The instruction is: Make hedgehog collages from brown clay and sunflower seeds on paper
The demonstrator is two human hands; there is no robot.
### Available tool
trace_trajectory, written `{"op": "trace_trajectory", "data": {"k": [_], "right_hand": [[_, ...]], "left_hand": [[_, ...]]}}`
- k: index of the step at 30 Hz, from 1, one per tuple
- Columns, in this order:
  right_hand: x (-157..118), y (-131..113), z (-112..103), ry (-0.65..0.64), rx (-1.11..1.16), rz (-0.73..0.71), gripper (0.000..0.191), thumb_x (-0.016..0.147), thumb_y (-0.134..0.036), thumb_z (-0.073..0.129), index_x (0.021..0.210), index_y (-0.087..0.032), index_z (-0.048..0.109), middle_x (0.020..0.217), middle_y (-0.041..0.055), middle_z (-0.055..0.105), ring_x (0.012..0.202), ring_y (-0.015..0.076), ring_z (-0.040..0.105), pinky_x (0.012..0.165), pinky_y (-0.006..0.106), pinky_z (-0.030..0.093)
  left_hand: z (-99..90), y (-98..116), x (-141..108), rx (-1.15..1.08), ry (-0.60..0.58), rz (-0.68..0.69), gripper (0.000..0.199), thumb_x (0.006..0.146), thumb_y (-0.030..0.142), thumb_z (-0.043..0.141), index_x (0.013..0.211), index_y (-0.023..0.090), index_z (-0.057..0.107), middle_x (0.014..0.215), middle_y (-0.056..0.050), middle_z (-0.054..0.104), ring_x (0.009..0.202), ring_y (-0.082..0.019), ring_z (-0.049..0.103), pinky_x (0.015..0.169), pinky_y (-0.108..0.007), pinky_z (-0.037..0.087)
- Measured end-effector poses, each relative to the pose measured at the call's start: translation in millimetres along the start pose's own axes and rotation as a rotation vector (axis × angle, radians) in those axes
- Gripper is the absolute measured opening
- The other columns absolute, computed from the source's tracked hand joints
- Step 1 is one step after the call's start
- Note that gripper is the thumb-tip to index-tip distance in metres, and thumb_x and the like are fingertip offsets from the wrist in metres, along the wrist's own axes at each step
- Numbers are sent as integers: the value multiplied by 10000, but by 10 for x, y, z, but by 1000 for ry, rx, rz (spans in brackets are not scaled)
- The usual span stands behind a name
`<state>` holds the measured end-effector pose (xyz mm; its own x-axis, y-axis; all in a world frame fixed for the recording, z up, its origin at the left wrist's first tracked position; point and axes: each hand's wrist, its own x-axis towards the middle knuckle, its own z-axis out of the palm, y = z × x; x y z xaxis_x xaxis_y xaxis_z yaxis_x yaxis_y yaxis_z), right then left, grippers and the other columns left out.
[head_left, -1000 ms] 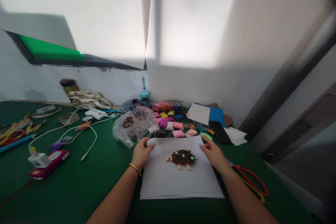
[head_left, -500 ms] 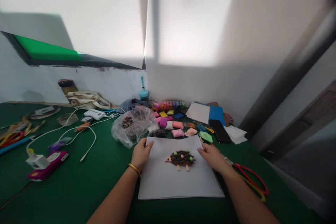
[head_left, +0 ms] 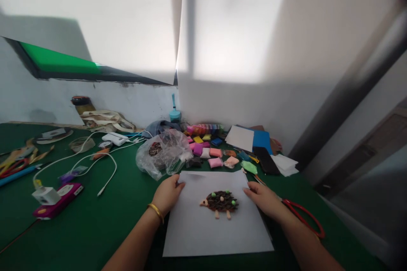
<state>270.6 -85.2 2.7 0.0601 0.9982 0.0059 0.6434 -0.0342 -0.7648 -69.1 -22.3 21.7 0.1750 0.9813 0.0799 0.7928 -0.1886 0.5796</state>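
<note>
Between my two hands is a white sheet of paper (head_left: 197, 237), gripped at its side edges near the far corners. On it lies a clay hedgehog (head_left: 222, 201) with dark spines, a pale snout pointing left, two pale legs, and small green and pale balls on its back. My left hand (head_left: 168, 194), with a gold bangle on the wrist, pinches the left edge. The right edge is pinched by my right hand (head_left: 262, 197), thumb on top. My fingers under the paper are hidden.
Beyond the paper sit several colourful clay packets (head_left: 215, 162) and a clear plastic bag (head_left: 162, 152). Red-handled scissors (head_left: 307, 216) lie partly behind my right forearm. To the left are a white cable (head_left: 111, 169) and a magenta power strip (head_left: 59, 203). A black phone (head_left: 266, 160) rests at back right.
The paper with the hedgehog has come nearer to me, lower in the view. Both hands have moved down with it and still hold its edges. The scissors are more covered by my right forearm.
</note>
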Motion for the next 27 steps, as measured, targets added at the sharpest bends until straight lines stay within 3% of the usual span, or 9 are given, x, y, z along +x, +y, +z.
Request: {"op": "trace_trajectory", "data": {"k": [5,11,14,18,22,27], "right_hand": [[-47,-118,139,-195,110,-29,213,796,-397,472,794,-214,581,695,-14,618,601,148,549,522,222,377],[-67,-218,246,-180,8,-72,192,787,-353,485,666,-205,465,600,-49,512,552,109,453,492,194,300],[-116,-203,197,-173,-49,-94,213,789,-342,483,633,-201,446,632,-40,519,589,115,459,526,202,308],[-147,-90,43,-60,-84,-41,232,806,-368,458,644,-202,460,655,-30,527,634,134,486,570,220,335],[-133,0,-94,1,5,5,271,818,-429,437,709,-197,525,711,-10,585,693,161,538,610,242,379],[-134,48,-94,-130,216,73,340,795,-480,470,855,-173,601,816,16,666,793,194,601,669,258,438]], "left_hand": [[-188,-229,-99,106,-1,-41,152,795,315,497,724,198,562,718,-18,615,648,-154,543,552,-227,289],[-210,-316,-93,67,46,-27,146,810,317,478,744,200,534,688,-4,597,622,-144,533,553,-220,298],[-145,-264,-80,-1,26,-8,137,816,310,465,787,205,548,699,2,607,627,-143,539,558,-220,311],[-53,-122,-39,-57,-12,32,147,817,306,465,809,198,565,714,-3,611,638,-145,544,562,-223,322],[58,42,83,-44,-22,64,143,815,301,471,761,191,545,694,-1,589,628,-142,528,558,-225,315],[188,137,276,-27,-10,79,103,807,263,477,762,188,531,709,-2,583,659,-138,527,576,-219,313]]}}
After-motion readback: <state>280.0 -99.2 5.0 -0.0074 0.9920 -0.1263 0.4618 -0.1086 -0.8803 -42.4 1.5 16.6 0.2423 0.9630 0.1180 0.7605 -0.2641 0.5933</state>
